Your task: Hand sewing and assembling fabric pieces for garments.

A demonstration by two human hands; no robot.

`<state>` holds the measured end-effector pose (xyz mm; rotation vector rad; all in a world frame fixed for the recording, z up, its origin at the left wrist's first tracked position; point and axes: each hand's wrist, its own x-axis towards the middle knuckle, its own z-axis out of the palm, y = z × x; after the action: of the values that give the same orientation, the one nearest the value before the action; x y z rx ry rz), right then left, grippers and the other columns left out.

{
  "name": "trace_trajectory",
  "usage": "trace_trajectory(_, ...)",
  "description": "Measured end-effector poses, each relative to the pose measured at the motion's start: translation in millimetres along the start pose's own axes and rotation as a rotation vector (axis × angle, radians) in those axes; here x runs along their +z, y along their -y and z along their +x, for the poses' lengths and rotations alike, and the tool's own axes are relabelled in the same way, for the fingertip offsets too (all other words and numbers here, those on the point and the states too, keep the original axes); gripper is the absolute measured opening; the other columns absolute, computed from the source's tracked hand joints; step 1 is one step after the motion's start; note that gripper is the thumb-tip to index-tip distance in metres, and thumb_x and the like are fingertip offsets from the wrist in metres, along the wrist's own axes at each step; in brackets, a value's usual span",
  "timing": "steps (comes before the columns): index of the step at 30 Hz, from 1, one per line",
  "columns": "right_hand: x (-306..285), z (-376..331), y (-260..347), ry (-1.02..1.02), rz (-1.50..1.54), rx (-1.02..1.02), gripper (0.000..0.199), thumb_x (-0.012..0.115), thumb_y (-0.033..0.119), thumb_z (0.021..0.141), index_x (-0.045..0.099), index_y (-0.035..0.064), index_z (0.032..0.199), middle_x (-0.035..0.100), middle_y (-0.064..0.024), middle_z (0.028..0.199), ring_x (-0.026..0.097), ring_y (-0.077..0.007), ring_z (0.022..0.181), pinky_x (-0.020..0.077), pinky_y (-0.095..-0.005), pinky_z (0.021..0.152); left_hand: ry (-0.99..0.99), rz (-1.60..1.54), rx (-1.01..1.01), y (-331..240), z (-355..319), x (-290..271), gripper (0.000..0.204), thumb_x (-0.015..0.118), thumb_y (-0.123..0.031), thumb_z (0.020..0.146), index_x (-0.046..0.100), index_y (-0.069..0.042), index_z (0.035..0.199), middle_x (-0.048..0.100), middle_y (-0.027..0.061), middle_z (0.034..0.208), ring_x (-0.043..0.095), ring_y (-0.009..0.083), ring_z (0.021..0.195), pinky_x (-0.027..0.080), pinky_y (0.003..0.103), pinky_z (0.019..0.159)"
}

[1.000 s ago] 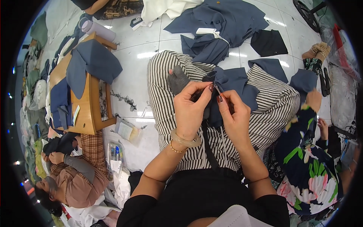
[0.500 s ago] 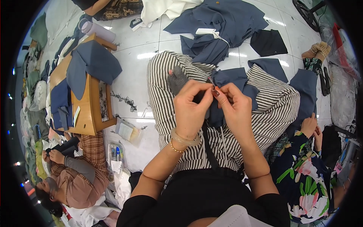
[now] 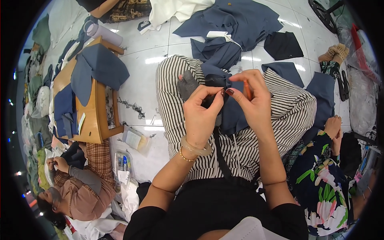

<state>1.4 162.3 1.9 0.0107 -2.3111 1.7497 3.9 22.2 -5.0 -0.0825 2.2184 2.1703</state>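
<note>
While the person sits on the floor in striped trousers [image 3: 192,96], both hands work over the lap; the left hand [image 3: 202,116] pinches a fold of navy fabric [image 3: 232,114] between thumb and fingers; the right hand [image 3: 250,100] pinches the same fabric just beside it, with a small orange tool [image 3: 247,90] tucked in its fingers; further left, a low wooden desk [image 3: 102,120] carries more navy pieces; beyond the knees, a heap of navy cloth [image 3: 232,24] lies on the white tiled floor [image 3: 144,64]; a black piece [image 3: 283,46] lies just beside it.
</note>
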Motion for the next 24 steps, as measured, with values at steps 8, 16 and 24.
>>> trace_trajectory(8, 7, 0, -8, 0.013, -0.077, -0.103, 0.009, 0.062, -0.003, 0.083, 0.055, -0.0026, 0.089, 0.048, -0.0049, 0.083, 0.044, -0.0134, 0.065, 0.0368, -0.024, 0.058, 0.016, -0.028, -0.053, -4, -1, 1, 0.009, 0.064, -0.001, 0.083, 0.066, 0.005, 0.089, 0.059, 0.0008, 0.077, 0.051, 0.0047, 0.068, 0.041, 0.019, 0.062)
trace_trajectory(16, -14, 9, -22, -0.179, -0.247, -0.05, 0.006, 0.055, 0.002, 0.091, 0.05, -0.0024, 0.09, 0.047, -0.0096, 0.079, 0.046, -0.0184, 0.064, 0.04, -0.0286, 0.058, -0.007, -0.042, -0.065, 1, 1, -8, 0.006, 0.062, 0.0, 0.085, 0.064, 0.003, 0.09, 0.056, -0.004, 0.074, 0.048, 0.0014, 0.068, 0.038, 0.017, 0.061)
trace_trajectory(24, -35, 13, -33, -0.267, 0.192, 0.14, 0.007, 0.054, 0.009, 0.095, 0.051, 0.0036, 0.092, 0.039, 0.0059, 0.067, 0.032, -0.0013, 0.056, 0.0242, -0.0181, 0.049, -0.018, -0.147, -0.144, -1, 11, -26, 0.009, 0.062, -0.003, 0.088, 0.065, 0.004, 0.093, 0.062, -0.0017, 0.081, 0.053, 0.0029, 0.073, 0.042, 0.017, 0.066)
